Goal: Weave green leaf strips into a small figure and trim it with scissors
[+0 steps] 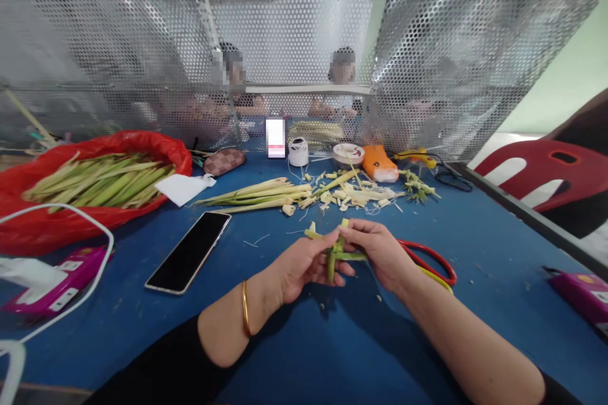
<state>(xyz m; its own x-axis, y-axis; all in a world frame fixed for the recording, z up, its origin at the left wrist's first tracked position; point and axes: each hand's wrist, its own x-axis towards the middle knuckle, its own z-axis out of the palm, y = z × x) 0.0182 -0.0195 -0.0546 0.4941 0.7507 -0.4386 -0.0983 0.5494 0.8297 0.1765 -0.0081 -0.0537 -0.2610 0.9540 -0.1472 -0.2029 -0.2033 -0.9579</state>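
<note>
Between my two hands is a small piece woven from green leaf strips (336,254), with short strip ends sticking out on several sides. My left hand (304,262) has its thumb and fingers closed on its left side, palm turned up. The fingertips of my right hand (373,240) pinch the top and right of the same piece. Under my right wrist lie scissors with red and yellow handles (434,261); their blades are hidden. Just beyond my hands are a bundle of long pale green leaf stalks (266,195) and scattered cut leaf bits (363,196).
Left stand a red bag (180,145) of long leaves, a black-screened phone (190,252), white tissue (185,187) and a purple box (78,275). Toward the back are a white thread spool (298,153), a tape roll (348,155) and an orange packet (380,164). Two people sit behind the perforated metal screen (294,19).
</note>
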